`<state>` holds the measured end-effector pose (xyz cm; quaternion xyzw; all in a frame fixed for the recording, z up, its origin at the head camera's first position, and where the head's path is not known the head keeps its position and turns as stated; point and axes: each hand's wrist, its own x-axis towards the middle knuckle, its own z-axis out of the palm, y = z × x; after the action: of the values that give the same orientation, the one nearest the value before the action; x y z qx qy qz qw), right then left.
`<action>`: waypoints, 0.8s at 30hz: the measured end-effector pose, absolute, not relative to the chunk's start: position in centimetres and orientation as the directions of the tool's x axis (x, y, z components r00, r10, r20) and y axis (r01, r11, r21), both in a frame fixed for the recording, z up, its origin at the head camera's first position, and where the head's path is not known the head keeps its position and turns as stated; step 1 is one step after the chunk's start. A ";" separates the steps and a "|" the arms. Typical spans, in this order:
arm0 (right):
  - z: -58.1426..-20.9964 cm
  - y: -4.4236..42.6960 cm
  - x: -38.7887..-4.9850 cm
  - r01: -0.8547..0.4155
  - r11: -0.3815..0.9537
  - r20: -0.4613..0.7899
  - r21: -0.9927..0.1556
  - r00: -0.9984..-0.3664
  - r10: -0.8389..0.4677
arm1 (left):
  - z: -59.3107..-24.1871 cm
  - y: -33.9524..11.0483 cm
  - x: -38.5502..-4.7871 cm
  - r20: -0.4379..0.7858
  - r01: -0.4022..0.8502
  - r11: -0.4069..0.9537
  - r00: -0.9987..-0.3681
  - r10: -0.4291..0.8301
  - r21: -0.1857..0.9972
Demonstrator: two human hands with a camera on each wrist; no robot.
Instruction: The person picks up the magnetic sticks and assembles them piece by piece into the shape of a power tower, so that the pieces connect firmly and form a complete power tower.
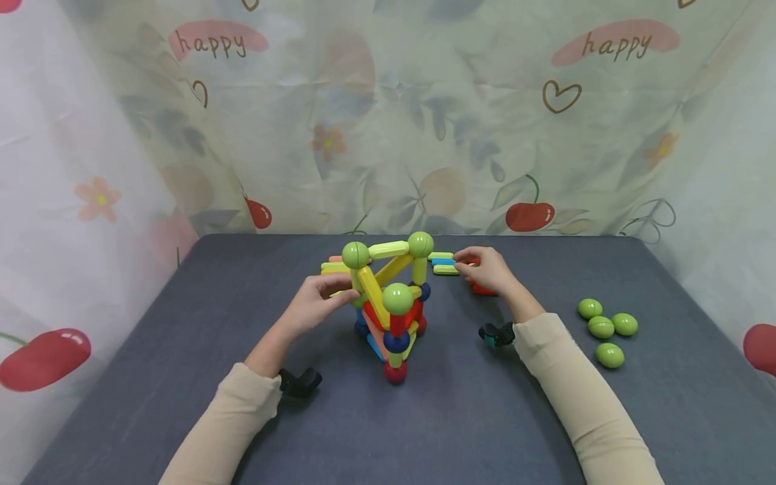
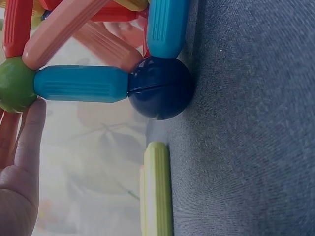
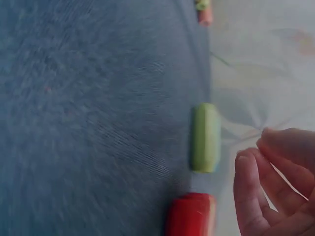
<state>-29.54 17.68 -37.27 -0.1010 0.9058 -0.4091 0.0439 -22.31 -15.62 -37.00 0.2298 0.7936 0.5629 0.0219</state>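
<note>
A tower of coloured building sticks and balls (image 1: pixel 376 296) stands mid-table, with green balls on top and red and dark blue ones lower down. My left hand (image 1: pixel 318 300) holds it at the left, thumb and fingers at a green ball (image 2: pixel 15 84) on a blue stick (image 2: pixel 81 83). Part of those fingers is hidden behind the tower. To the right, my right hand (image 1: pixel 488 273) is above the loose sticks, fingers loosely bent and holding nothing. Beneath and beside it lie a yellow-green stick (image 3: pixel 205 137) and red sticks (image 3: pixel 189 216).
Several loose green balls (image 1: pixel 601 327) lie at the right of the dark table (image 1: pixel 461 417). Behind the tower on the left are more loose sticks (image 1: pixel 335 267). A printed curtain (image 1: pixel 388 182) hangs along the back edge.
</note>
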 end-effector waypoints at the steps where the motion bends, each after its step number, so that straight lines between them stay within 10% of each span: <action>1: -37.6 17.5 -29.8 -0.137 0.656 -0.005 -0.742 -0.978 -0.211 | -37.0 -15.6 -22.3 0.224 0.340 0.261 -0.894 0.388 0.904; 15: -38.9 15.3 -30.7 -0.213 0.808 -0.004 -0.549 -0.966 -0.258 | -37.2 -15.7 -22.4 0.231 0.342 0.245 -0.892 0.387 0.907; 24: -35.5 16.3 -29.1 -0.205 0.693 0.055 -0.691 -0.971 -0.233 | -37.2 -15.5 -22.4 0.229 0.335 0.235 -0.894 0.385 0.912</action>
<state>-29.12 16.34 -35.45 -0.1190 0.9199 -0.3733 0.0183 -22.36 -15.53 -37.22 0.2293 0.7855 0.5744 0.0216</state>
